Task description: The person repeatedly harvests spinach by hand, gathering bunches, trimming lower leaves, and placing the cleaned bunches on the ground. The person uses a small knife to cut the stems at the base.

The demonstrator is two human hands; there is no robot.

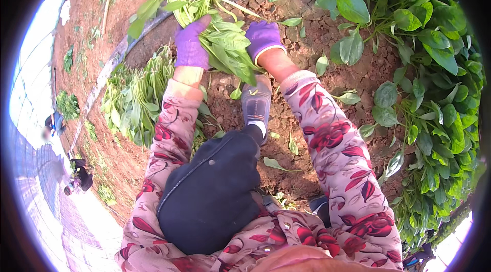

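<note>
My left hand, in a purple knitted glove, grips a bunch of leafy greens that look like spinach. The stems of the bunch point up and away from me, and its leaves hang down to the right, towards my shoe. My right hand, in a matching purple glove, is curled with its back to me, just right of the leaves; its fingertips are hidden, so whether it holds anything does not show. A heap of picked greens lies on the soil beside my left forearm.
Dense growing leafy plants fill the right side. Loose leaves lie scattered on the cracked brown soil. A strip of plastic film runs along the ground at the left. Farther left, two people are near more greens. My shoe stands below the bunch.
</note>
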